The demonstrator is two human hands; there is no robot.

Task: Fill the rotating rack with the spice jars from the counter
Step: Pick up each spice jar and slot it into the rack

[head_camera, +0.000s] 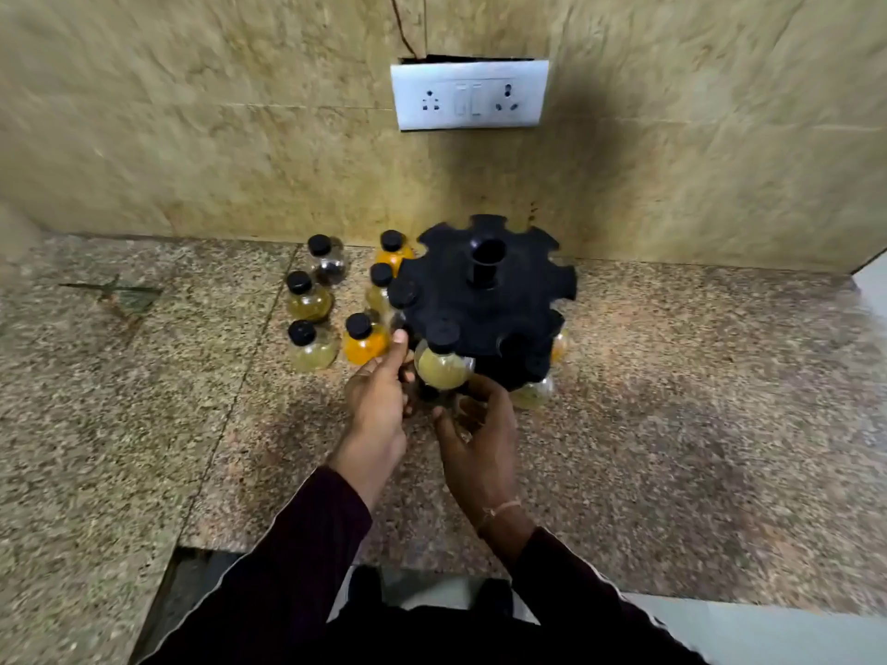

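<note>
A black rotating rack (pixel 485 300) with notched slots stands on the granite counter (pixel 672 400) near the wall. A jar of yellow-green spice (pixel 441 369) hangs in its front slot; two more jars (pixel 533 393) show at its right side. My left hand (pixel 379 400) reaches the rack's front-left edge, fingers apart, thumb up beside the orange jar (pixel 365 340). My right hand (pixel 480 439) curls around a clear jar (pixel 439 398) low at the rack's front, under the hanging jar. Several black-capped jars (pixel 307 297) stand loose to the left of the rack.
A tiled wall with a white socket plate (pixel 469 94) rises right behind the rack. The counter's front edge has a gap (pixel 192 583) at the lower left. A white surface (pixel 871 280) shows at the far right.
</note>
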